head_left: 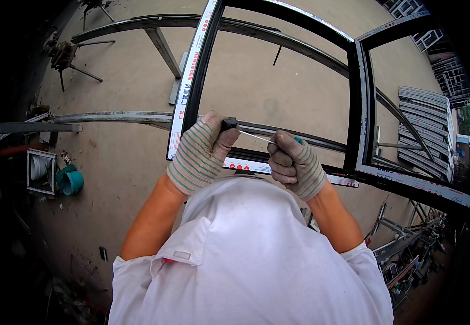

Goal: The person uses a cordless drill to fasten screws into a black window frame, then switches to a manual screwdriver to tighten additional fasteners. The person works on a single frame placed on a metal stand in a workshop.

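Observation:
My left hand (201, 153), in a striped work glove, pinches a small black block-shaped piece (229, 124) between thumb and fingers. My right hand (298, 165), gloved alike, is closed round a thin screwdriver (256, 136). Its slim bright shaft points left to the black piece; a bit of teal handle shows above my fist. Whether the tip touches the piece or sits in it, I cannot tell. Both hands are over the near left part of a dark window frame (192, 81) covered with printed white film, close to its near bar.
Long metal rails (115, 117) carry the frame. A second framed panel (362, 103) joins it on the right. Stacked profiles (422, 124) lie far right. A teal bucket (71, 182) stands at left beside a box frame (41, 171); metal pieces (403, 238) crowd the lower right.

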`<state>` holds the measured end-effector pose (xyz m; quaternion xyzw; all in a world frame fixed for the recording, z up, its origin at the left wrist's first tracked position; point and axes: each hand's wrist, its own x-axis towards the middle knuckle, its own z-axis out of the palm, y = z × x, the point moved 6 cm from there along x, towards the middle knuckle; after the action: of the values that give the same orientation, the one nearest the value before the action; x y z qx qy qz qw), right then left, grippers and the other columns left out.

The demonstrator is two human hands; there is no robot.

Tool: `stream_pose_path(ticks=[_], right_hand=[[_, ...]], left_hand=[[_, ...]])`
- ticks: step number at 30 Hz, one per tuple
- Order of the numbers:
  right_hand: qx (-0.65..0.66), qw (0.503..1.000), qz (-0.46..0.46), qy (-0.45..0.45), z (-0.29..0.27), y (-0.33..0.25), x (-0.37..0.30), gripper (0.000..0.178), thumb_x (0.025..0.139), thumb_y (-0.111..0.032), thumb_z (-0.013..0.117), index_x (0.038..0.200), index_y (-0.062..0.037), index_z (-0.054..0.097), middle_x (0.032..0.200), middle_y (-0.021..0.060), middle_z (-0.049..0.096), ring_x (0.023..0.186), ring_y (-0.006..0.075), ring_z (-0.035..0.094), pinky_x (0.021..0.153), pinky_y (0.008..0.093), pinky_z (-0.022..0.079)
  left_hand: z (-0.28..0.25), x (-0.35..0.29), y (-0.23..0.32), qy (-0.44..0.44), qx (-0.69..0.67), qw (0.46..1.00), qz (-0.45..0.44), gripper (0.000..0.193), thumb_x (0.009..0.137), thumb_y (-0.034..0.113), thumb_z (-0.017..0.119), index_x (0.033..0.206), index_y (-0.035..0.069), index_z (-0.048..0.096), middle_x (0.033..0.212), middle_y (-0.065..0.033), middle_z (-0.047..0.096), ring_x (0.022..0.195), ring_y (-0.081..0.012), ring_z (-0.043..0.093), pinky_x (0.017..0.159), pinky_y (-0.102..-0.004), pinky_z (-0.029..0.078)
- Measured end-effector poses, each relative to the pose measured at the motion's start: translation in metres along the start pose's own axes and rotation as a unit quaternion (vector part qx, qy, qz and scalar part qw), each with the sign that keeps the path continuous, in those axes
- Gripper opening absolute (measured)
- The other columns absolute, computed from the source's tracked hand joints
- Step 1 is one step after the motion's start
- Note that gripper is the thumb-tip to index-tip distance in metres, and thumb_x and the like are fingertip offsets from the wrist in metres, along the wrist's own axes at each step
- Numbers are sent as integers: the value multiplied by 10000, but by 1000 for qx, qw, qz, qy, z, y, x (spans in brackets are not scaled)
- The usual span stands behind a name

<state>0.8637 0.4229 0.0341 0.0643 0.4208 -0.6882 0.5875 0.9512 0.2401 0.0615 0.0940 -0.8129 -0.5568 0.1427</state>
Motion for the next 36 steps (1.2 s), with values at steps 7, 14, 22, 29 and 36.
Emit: stream_pose_path(ticks=[7,14,22,29,36], right_hand=[[51,999,3,-19,-1,7,3,352,1013,-400,624,1056,-50,618,641,-34,442,471,45,357,363,191,288],[-153,966,-187,96,13,-10,-11,575,997,-490,609,1296,-3,543,937,74,594,643,92,530,511,230,455],[-584,659,-472,-43,72,-39,-46,563,935,-331,647,1381,-13,514,1292,216,517,1045,289,581,895,402,508],[-550,751,-351,101,54,-39,-35,202,964,-104,658,1137,-1,630,848,97,679,741,148,647,715,305,535],[-356,901,-207,139,36,-35,-26,243,1045,-233,575,1111,-8,635,733,41,661,584,50,538,522,206,435]], left_hand=[[8,-2,2,49,-102,991,-71,206,1003,207,681,978,16,609,802,12,588,727,-68,479,661,-236,438],[12,-12,-17,29,-254,947,-196,247,1028,265,629,918,45,615,769,7,582,608,-62,507,555,-248,476],[17,-22,-35,13,-419,857,-301,378,1037,365,577,807,65,564,630,-1,463,477,-84,398,462,-262,420],[10,-24,-34,-1,-388,867,-313,552,1047,503,472,812,25,617,578,-32,495,445,-105,407,425,-277,412],[8,-30,-47,-39,-335,879,-338,746,991,698,421,851,13,682,620,-31,576,454,-77,435,458,-246,435]])
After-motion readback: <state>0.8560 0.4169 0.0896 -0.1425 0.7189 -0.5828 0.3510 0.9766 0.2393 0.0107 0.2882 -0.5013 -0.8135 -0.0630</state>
